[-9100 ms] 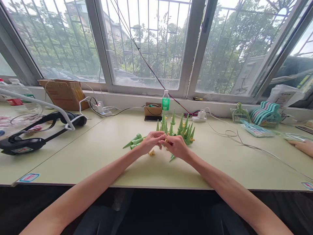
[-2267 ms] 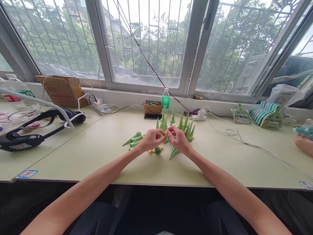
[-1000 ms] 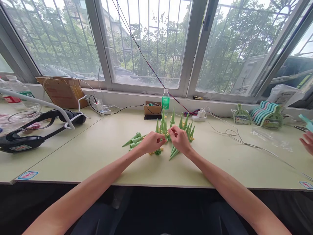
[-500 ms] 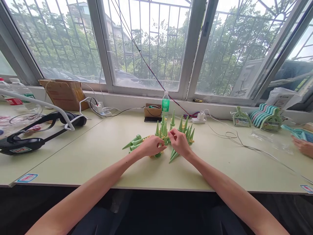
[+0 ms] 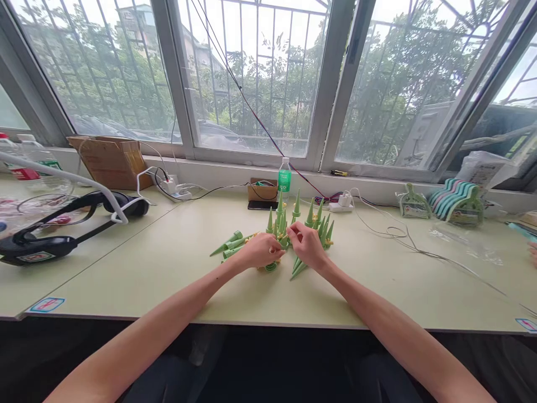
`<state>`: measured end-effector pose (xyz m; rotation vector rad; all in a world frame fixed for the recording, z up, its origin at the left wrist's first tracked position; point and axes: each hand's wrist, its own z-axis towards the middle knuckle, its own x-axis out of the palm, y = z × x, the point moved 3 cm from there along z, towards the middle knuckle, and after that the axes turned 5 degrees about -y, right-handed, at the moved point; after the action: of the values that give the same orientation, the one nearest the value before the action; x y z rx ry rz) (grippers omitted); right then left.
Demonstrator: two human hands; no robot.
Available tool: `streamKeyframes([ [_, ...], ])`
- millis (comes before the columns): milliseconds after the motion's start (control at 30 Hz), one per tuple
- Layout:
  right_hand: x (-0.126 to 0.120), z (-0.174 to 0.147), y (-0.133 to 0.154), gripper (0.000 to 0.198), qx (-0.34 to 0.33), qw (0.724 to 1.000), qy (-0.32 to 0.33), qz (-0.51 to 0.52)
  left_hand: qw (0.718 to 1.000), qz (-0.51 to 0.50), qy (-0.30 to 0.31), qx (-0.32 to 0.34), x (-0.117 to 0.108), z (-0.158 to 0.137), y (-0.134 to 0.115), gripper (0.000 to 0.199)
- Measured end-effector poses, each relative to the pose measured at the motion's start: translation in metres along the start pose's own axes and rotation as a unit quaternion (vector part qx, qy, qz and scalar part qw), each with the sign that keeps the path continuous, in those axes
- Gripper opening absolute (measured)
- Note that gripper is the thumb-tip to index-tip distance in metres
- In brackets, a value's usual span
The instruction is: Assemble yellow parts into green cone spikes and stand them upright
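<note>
My left hand (image 5: 264, 249) is closed, its thumb and fingers pinched around the base of a green plastic watering spike (image 5: 284, 242). Right beside it, my right hand (image 5: 305, 242) is closed in a pinch near the spike's upper part; whatever lies between its fingertips is too small to make out. Behind both hands stand several green spikes (image 5: 296, 204), points up, with small yellow valve pieces among them. More spikes (image 5: 232, 244) lie on their sides left of my left hand, and a few long ones (image 5: 298, 271) lie below my right hand.
A green-labelled bottle (image 5: 284, 178) and a small cardboard box (image 5: 262, 191) stand behind the spikes. A black headset (image 5: 62, 235) lies at left. Cables (image 5: 403, 238) and green and pink dustpan-like items (image 5: 457, 201) are at right. A co-worker's hand (image 5: 533, 251) shows at the right edge.
My hands have shifted only slightly, staying close together at the spike. At the far right, the co-worker's hand and the blue item have moved mostly out of view.
</note>
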<state>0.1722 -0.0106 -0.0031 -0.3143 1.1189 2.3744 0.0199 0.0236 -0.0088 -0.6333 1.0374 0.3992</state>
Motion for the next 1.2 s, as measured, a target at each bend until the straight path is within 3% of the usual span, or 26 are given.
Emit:
streamKeyframes([
  [233,0.0,-0.001,0.001,0.026,0.002,1.0,0.003,-0.001,1.0,0.005,0.009,-0.002,0.002,0.0,0.001,0.032],
  [733,0.0,-0.001,0.0,0.025,-0.003,1.0,0.002,0.003,0.998,-0.048,-0.032,-0.031,-0.003,-0.002,-0.003,0.022],
  [1200,0.0,-0.001,0.002,0.024,-0.002,1.0,0.003,0.0,0.986,-0.091,-0.125,-0.059,-0.012,0.001,-0.005,0.028],
])
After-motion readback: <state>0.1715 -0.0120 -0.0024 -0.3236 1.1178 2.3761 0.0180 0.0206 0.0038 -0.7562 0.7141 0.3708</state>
